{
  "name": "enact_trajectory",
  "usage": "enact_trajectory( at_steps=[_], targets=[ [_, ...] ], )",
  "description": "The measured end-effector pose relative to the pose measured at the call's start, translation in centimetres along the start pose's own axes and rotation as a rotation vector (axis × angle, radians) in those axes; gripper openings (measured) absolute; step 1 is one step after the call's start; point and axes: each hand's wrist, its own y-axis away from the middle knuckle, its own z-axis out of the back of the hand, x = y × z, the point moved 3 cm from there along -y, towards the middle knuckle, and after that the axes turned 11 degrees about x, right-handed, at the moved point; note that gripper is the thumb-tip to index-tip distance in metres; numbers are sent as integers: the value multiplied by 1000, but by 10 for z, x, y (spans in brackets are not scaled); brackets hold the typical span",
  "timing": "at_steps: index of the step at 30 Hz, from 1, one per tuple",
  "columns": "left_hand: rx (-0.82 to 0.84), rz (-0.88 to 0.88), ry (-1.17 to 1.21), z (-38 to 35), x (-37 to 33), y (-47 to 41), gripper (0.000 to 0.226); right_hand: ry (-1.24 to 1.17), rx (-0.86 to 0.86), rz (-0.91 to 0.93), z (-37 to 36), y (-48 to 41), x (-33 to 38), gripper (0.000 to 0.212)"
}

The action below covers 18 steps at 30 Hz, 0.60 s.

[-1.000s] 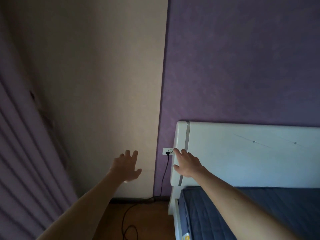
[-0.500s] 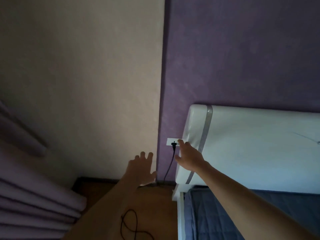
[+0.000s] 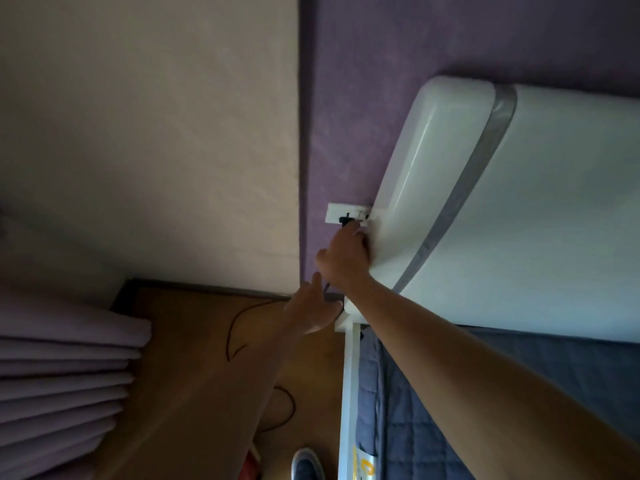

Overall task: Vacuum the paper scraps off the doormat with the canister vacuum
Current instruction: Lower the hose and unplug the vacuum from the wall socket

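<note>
A black plug [image 3: 345,220] sits in the white wall socket [image 3: 337,212] on the purple wall, just left of the bed's headboard. My right hand [image 3: 346,256] reaches up to it, its fingers curled around the plug. My left hand [image 3: 310,308] hovers lower, near the skirting, fingers straight, close to the black cord [image 3: 327,287] that hangs from the plug. The cord [image 3: 229,336] runs on in loops across the wooden floor. No vacuum body, doormat or paper scraps are in view.
The white padded headboard [image 3: 519,209] and blue quilted mattress [image 3: 415,427] fill the right. Folded lilac curtains [image 3: 62,375] hang at the left. A beige wall meets the purple wall [image 3: 346,98] in the corner. A shoe [image 3: 304,462] shows at the bottom edge.
I have moved closer to the socket and look down more steeply. My right hand went from the headboard edge to the plug and curled round it. My left hand moved right, towards the hanging cord.
</note>
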Motion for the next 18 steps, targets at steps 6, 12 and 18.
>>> enact_trajectory(
  at_steps=[6, 12, 18],
  targets=[
    [-31, -56, 143, -15, 1, -18, 40, -28, 12, -88, -11, -25, -6, 78],
    [-129, -121, 109, -30, 12, -24, 17, -35, -81, -78, -9, -38, -11, 83],
    [-184, -236, 163, -41, 35, -22, 18, -24, -152, -58, -10, -34, -9, 68]
  ],
)
